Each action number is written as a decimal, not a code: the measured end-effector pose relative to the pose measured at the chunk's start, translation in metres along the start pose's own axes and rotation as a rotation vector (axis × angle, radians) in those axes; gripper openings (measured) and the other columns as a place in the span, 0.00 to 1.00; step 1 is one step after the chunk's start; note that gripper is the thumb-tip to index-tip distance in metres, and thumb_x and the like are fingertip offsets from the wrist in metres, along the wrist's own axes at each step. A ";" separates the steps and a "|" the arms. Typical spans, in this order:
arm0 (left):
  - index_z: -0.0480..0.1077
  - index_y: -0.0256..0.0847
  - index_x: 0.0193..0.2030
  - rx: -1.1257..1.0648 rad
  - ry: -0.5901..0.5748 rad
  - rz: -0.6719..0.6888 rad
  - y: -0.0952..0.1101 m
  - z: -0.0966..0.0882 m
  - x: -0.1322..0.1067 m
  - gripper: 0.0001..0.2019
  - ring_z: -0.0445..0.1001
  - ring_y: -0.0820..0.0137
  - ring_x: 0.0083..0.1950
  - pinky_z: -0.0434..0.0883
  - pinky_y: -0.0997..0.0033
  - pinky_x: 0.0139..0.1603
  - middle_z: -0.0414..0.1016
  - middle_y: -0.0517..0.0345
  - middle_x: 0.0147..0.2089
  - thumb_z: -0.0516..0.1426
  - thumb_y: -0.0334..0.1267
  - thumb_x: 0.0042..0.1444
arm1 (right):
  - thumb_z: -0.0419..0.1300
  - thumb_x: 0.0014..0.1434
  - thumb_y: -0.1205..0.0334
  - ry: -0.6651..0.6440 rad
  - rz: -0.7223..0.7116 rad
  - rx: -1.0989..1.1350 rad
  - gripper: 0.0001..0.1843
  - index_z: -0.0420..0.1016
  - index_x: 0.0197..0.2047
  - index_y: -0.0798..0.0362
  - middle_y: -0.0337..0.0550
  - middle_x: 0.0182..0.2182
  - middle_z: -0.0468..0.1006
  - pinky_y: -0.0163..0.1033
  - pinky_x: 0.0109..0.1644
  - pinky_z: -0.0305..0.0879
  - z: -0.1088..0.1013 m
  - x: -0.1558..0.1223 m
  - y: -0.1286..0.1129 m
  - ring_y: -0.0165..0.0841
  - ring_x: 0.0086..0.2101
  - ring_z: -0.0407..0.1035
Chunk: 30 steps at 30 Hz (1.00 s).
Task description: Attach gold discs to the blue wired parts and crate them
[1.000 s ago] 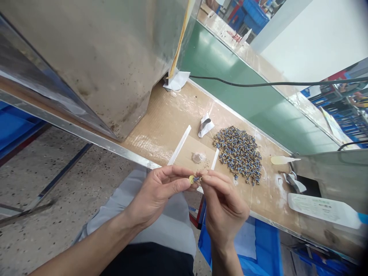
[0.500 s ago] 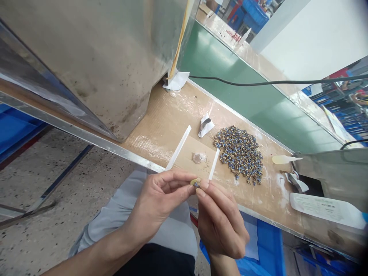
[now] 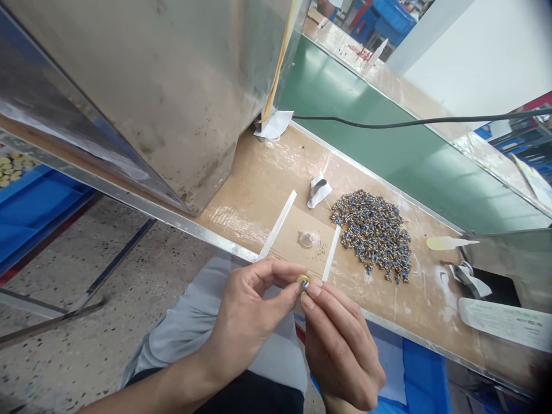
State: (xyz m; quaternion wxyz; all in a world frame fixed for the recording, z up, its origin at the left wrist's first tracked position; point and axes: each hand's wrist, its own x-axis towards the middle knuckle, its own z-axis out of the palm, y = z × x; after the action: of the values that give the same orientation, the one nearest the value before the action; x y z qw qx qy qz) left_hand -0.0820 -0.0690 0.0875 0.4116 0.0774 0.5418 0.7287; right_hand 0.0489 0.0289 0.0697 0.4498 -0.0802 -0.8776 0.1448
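My left hand and my right hand meet fingertip to fingertip just in front of the workbench edge. Between them they pinch a tiny yellow ring with a small blue-and-brass part set against it. Both hands are closed in a pinch on this little piece. A heap of the same blue-and-brass parts lies on the cardboard-covered bench to the right of my hands.
A large metal housing stands on the bench at left. White strips, a small clear dish and a scrap of tape lie near the heap. A green conveyor belt runs behind, a black cable above it. Blue bins sit below.
My hands have dropped slightly toward me and pressed closer; the right hand's fingers have turned lower under the small piece. The view shifted left, showing a blue bin with yellow pieces.
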 end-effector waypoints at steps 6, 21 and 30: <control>0.89 0.45 0.51 0.058 -0.003 -0.005 -0.002 -0.004 0.001 0.12 0.88 0.68 0.45 0.82 0.78 0.49 0.89 0.59 0.41 0.74 0.35 0.61 | 0.73 0.64 0.81 -0.022 0.034 0.109 0.29 0.84 0.66 0.55 0.52 0.59 0.88 0.52 0.58 0.91 -0.002 -0.001 0.003 0.49 0.55 0.86; 0.88 0.48 0.52 0.232 -0.028 0.048 -0.003 0.002 -0.006 0.12 0.88 0.67 0.47 0.82 0.75 0.53 0.87 0.61 0.41 0.71 0.32 0.63 | 0.71 0.73 0.69 -0.108 0.673 0.461 0.12 0.90 0.52 0.42 0.41 0.48 0.91 0.37 0.51 0.85 -0.012 0.007 0.009 0.35 0.48 0.87; 0.89 0.46 0.51 0.149 -0.080 -0.058 -0.013 0.007 0.001 0.11 0.87 0.66 0.47 0.82 0.74 0.52 0.90 0.57 0.44 0.74 0.35 0.63 | 0.70 0.74 0.69 -0.100 0.700 0.498 0.12 0.89 0.54 0.42 0.40 0.48 0.90 0.39 0.52 0.85 -0.020 -0.003 0.018 0.35 0.48 0.86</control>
State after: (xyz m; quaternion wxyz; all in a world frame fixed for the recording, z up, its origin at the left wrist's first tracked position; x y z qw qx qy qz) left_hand -0.0718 -0.0624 0.0791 0.4468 0.1210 0.5796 0.6707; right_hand 0.0670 0.0487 0.0726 0.3359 -0.2550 -0.7566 0.4996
